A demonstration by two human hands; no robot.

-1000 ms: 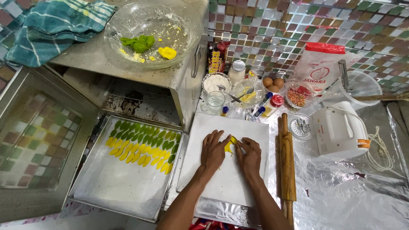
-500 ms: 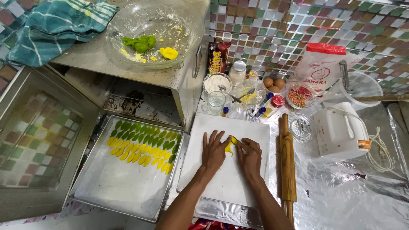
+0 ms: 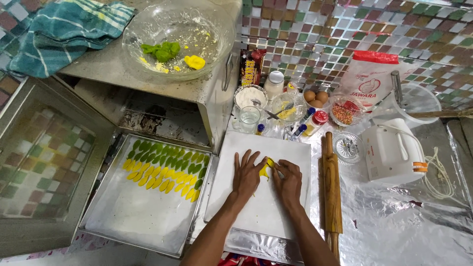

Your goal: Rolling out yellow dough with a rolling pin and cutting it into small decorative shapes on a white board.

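At the left, a baking tray (image 3: 148, 216) carries neat rows of green and yellow dough leaves (image 3: 165, 170), set just beside the white board (image 3: 261, 207) so finished pieces have a short way to go. On the board the left hand (image 3: 246, 175) lies flat with fingers spread, steadying a small yellow dough piece (image 3: 269, 164), while the right hand (image 3: 289, 180) pinches its edge, apparently to shape it. Just right of the board a wooden rolling pin (image 3: 332, 192) lies lengthwise, then a white hand mixer (image 3: 394, 152) on the foil-covered counter (image 3: 409, 221); jars and bowls crowd the board's far edge.
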